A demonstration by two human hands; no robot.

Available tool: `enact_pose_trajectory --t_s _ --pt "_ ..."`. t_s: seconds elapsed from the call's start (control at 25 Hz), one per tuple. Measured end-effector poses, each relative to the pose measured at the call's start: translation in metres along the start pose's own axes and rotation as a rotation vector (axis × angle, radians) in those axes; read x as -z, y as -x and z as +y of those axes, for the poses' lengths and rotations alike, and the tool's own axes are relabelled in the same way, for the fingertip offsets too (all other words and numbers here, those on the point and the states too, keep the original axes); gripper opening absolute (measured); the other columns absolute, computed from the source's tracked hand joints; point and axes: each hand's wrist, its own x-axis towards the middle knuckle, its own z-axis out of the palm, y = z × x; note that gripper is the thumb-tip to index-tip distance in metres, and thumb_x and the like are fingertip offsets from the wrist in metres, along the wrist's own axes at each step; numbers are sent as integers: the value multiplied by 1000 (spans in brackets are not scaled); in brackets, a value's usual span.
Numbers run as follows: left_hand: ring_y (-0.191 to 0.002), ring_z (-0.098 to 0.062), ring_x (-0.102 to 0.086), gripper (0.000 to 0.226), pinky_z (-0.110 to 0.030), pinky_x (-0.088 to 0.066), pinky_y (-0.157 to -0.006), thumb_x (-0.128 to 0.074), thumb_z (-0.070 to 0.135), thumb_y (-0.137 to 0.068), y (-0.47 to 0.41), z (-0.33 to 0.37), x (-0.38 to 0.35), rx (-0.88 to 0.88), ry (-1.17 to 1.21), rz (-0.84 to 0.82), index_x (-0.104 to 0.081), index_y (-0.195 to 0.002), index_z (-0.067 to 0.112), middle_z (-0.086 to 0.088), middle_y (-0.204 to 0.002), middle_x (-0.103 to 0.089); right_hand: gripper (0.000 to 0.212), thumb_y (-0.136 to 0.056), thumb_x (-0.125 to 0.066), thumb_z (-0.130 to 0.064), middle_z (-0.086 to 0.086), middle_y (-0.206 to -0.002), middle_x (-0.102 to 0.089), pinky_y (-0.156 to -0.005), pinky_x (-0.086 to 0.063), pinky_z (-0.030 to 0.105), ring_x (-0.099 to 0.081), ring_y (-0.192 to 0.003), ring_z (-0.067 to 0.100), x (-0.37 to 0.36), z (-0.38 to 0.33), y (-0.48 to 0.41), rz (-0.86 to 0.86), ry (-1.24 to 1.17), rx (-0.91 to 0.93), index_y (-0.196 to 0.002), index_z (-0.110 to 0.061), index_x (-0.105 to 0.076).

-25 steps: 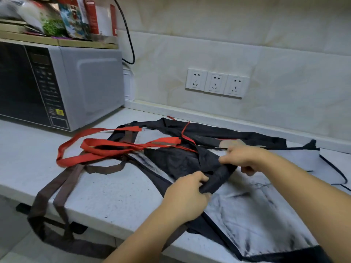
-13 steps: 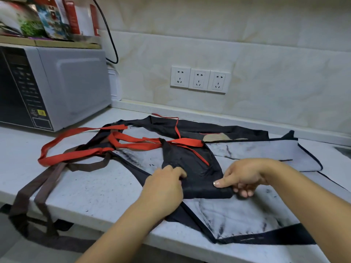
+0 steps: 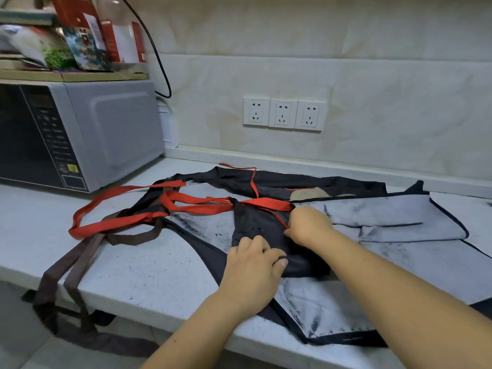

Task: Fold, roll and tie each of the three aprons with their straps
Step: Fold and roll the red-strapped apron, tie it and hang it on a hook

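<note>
left hand (image 3: 253,272) presses flat and open on the folded black apron (image 3: 255,230); right hand (image 3: 308,226), just beyond, pinches its thin red strap (image 3: 279,218) on the counter (image 3: 149,272).

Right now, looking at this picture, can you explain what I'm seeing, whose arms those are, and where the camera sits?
There is no machine here. A camera worn on a person's head looks down at their own two bare arms. They work at a pale speckled stone counter, beside a grey microwave oven. On the counter lie aprons in a heap: a black cloth apron with red straps on top of a pale grey apron with dark edging, and brown straps hanging over the front edge. The left hand presses on the folded black cloth. The right hand seems to pinch its thin red strap.
</note>
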Motion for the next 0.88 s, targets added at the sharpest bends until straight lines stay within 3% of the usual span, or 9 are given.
enact_pose_trajectory --t_s 0.12,0.2,0.28,0.4,0.56,0.72,0.76,0.84,0.88 --pt "-109 -19 -36 48 -34 -30 -94 -18 54 -99 -7 0 5 40 15 -66 -54 -129 41 9 -115 -45 21 -83 -62 -28 1 -74 -62 -65 -45 30 -55 -70 20 13 -8 12 12 -470 43 -74 -10 -61" --pt "-110 -21 -36 37 -37 -31 -96 -28 47 -103 -11 0 7 55 73 -91 -56 -127 40 7 -114 -47 21 -85 -57 -25 0 -58 -57 -51 -32 25 -41 -53 17 35 -8 29 -59 -915 35 -68 -13 -56" --pt "-111 -21 -36 35 -38 -31 -98 -30 46 -103 -14 -2 8 68 113 -124 -56 -125 40 6 -112 -48 21 -93 -52 -24 2 -56 -57 -46 -23 23 -34 -44 14 54 3 41 -83 -1198 64 -78 -13 -61" --pt "-114 -19 -38 32 -37 -31 -98 -34 47 -102 -16 -4 8 78 173 -115 -52 -127 41 8 -113 -48 28 -102 -41 -26 0 -47 -43 -40 -22 19 -29 -39 12 66 37 47 -21 -1390 32 -96 -9 -62" --pt "-110 -15 -36 40 -40 -32 -99 -36 44 -102 -18 -4 15 31 218 -142 -30 -140 56 10 -100 -41 16 -99 -42 -20 -2 -45 -41 -36 -17 15 -27 -36 9 55 86 46 -52 -1431 -212 -89 -13 -53" --pt "-105 -13 -32 35 -42 -29 -101 -29 43 -104 -23 -3 19 40 206 -237 -42 -131 62 13 -87 -33 29 -95 -51 -16 2 -49 -49 -36 -22 15 -35 -39 12 25 117 45 -72 -975 -435 -67 -8 -52" --pt "-106 -14 -33 35 -42 -29 -102 -30 43 -104 -23 -2 19 43 207 -237 -43 -130 62 14 -87 -33 25 -94 -53 -14 5 -52 -51 -37 -24 16 -38 -39 13 20 120 47 -78 -878 -475 -70 -6 -54" --pt "-111 -16 -35 34 -41 -30 -101 -31 44 -104 -24 -2 18 44 200 -231 -44 -130 61 14 -86 -33 15 -91 -57 -14 14 -70 -58 -43 -34 21 -49 -46 20 20 120 52 -29 -719 -529 -102 -4 -54" --pt "-112 -16 -36 33 -41 -30 -101 -32 45 -103 -24 -3 17 46 202 -229 -45 -130 61 13 -87 -33 39 -89 -59 -16 20 -92 -59 -52 -41 27 -57 -61 26 20 119 53 27 -632 -543 -124 -7 -44"
